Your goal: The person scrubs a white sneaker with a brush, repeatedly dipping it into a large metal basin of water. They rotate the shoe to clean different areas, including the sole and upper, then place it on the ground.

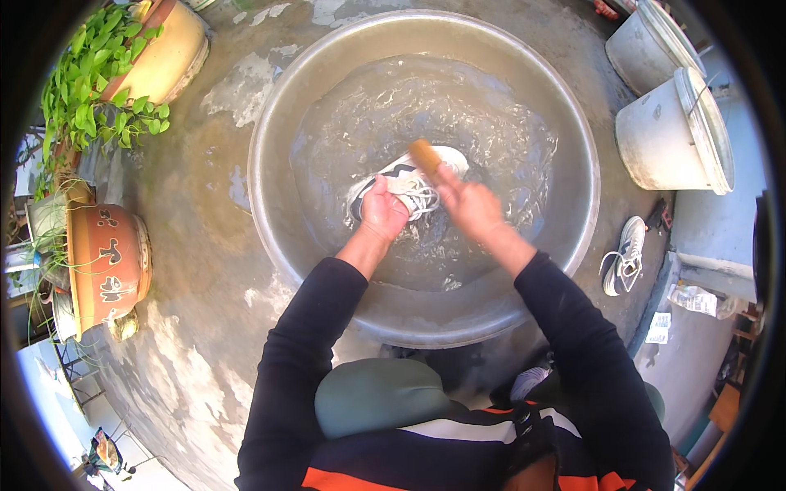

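Observation:
A white sneaker (399,178) with dark side trim and loose white laces (420,195) lies tilted at the water in a wide metal basin (424,313). My left hand (384,208) grips it near the heel and ankle opening. A brush with a wooden back (425,156) is in my right hand (470,205), held against the upper by the toe. The bristles are hidden beneath the wood. Rippling water (381,98) surrounds the shoe, and my right hand looks slightly blurred.
A second sneaker (627,255) rests on the concrete floor (202,258) right of the basin. Two white buckets (666,135) stand at upper right. Along the left are a brown flowerpot (116,264) bearing writing and a yellow pot (175,55) with trailing leaves.

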Available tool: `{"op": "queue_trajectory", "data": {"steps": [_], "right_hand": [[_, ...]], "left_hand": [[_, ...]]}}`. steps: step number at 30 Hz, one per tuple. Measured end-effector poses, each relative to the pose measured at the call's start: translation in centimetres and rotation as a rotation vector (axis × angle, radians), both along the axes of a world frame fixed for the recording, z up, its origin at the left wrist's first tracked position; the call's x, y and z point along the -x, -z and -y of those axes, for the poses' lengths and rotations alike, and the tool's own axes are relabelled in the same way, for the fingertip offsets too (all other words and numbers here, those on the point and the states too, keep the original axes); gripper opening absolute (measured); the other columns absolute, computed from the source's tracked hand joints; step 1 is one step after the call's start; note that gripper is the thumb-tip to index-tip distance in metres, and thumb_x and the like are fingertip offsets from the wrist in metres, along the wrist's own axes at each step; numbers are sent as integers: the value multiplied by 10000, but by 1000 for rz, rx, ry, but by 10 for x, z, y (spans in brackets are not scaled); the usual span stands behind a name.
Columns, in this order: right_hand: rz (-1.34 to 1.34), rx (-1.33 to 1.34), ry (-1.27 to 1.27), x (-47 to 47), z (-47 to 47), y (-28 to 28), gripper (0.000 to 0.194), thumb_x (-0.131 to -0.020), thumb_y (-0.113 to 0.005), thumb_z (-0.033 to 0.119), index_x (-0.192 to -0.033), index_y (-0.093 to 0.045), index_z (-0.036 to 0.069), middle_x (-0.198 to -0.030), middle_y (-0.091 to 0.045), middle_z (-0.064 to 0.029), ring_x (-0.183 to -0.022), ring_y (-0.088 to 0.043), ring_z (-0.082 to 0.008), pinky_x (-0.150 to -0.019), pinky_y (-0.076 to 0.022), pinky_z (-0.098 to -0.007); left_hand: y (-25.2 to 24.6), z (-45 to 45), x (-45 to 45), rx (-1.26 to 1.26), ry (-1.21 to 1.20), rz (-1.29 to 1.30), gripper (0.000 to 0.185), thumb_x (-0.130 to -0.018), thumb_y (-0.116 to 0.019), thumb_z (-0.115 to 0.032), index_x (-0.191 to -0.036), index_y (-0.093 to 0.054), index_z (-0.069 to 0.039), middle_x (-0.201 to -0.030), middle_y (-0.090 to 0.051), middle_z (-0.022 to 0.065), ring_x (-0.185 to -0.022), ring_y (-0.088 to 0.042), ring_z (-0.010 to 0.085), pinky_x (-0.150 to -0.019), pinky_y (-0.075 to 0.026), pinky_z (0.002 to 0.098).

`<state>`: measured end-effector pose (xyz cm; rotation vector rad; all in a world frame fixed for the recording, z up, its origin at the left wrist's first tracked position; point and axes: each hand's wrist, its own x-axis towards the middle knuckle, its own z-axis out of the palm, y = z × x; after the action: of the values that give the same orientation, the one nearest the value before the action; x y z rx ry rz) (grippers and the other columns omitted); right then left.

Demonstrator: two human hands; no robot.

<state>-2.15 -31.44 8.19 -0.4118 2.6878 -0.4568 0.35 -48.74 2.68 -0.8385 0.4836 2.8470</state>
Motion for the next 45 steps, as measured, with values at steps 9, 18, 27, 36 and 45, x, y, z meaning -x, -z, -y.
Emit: {"op": "queue_trajectory", "data": {"steps": [9,18,27,36,45], "right_hand": [[144,298,77,-54,34,-9,480,-929,-513,362,-1373,-457,189,-929,-645,-259,-913,-628,-408,-814,-501,-448],[-12,115,241,16,5,15,501,-928,-489,390,-1394,-412,221,-855,-656,-228,-801,-642,-406,-724,-506,-493],[-8,86,14,-41,17,9,535,-934,-479,436,-1434,-338,308,-856,-621,-212,-764,-634,-398,-698,-501,-493],[-67,13,451,55,-58,48,519,-937,-452,438,-1403,-356,230,-909,-662,-209,-867,-643,-378,-766,-496,-489],[99,313,53,-58,26,11,538,-922,-545,365,-1424,-375,274,-1004,-627,-234,-891,-628,-414,-802,-497,-462]], "left_hand": [[-2,-13,-10,25,155,73,592,-919,-378,-623,-1172,-508,-104,-1064,-575,79,-1001,-558,276,-967,-430,397],[13,-25,1,-33,92,2,594,-989,-265,-507,-1271,-474,-28,-1251,-559,137,-1156,-534,261,-993,-425,403],[13,-9,-5,-47,41,116,671,-983,-203,-544,-1255,-485,0,-1241,-561,178,-1140,-541,312,-1007,-410,441],[3,-11,6,71,30,-76,703,-957,-341,-551,-1309,-415,53,-1297,-524,200,-1192,-518,331,-1025,-404,461],[13,-11,-4,40,47,80,558,-959,-352,-543,-1229,-514,-82,-1153,-595,117,-1094,-552,292,-989,-419,431]]}}
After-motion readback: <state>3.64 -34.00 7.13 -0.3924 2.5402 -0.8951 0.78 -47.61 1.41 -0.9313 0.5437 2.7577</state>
